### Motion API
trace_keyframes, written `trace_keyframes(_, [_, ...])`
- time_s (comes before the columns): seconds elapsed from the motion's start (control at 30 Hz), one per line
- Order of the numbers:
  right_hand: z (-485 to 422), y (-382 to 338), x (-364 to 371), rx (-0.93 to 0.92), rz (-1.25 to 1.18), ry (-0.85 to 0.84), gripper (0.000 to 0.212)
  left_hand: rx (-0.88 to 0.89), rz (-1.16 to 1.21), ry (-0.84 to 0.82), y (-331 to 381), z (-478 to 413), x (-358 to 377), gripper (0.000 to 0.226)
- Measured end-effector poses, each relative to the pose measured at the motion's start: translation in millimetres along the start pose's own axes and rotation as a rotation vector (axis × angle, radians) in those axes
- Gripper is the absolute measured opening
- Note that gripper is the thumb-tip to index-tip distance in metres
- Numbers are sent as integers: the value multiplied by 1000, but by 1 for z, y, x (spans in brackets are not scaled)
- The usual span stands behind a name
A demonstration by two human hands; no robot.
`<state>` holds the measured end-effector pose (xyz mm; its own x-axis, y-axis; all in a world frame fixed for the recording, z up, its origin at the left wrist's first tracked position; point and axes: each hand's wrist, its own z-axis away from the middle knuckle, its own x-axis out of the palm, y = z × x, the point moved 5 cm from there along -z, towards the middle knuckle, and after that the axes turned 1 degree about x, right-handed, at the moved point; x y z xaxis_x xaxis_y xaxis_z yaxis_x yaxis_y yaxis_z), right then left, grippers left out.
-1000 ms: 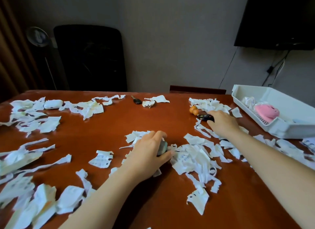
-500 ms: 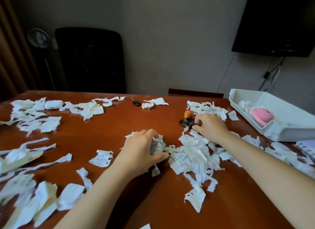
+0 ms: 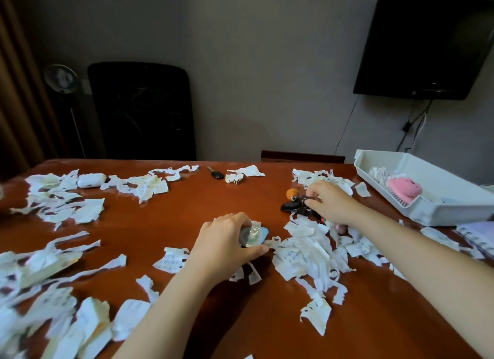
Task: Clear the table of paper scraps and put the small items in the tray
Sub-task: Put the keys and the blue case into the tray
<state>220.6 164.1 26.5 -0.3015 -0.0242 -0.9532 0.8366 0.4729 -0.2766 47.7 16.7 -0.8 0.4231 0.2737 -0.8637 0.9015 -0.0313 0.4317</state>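
Dragging the key bunch (image 3: pixel 290 205) nearer, right fingers (image 3: pixel 313 192) pinch it; left fingers (image 3: pixel 234 220) still clasp the clear-domed item (image 3: pixel 252 235).

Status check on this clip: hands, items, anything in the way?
Left hand grips small clear-and-blue item. Right hand pinches key bunch. Paper scraps litter table; white tray far right, path open.

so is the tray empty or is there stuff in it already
Not empty. The white tray holds a pink toy and some crumpled paper scraps beside it.
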Motion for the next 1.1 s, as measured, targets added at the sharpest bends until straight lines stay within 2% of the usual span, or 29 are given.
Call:
trace_keyframes(0.17, [-4,-5,-19,8,-253,174,12,33,40,161,3,0,-9,43])
trace_keyframes(0.3, [-2,-5,-33,44,-410,230,17,30,146,272,5,2,-17,41])
trace_keyframes(0.53, [16,-17,-54,95,-845,277,13,-15,404,249,16,12,-13,40])
trace_keyframes(0.73, [41,-22,-70,128,-1144,258,19,-23,580,336,24,16,-13,35])
trace_keyframes(0.87, [60,-22,-78,128,-1270,237,20,8,648,337,36,13,-18,32])
trace_keyframes(1.1, [90,-11,-96,98,-1273,269,22,46,635,276,67,5,-26,33])
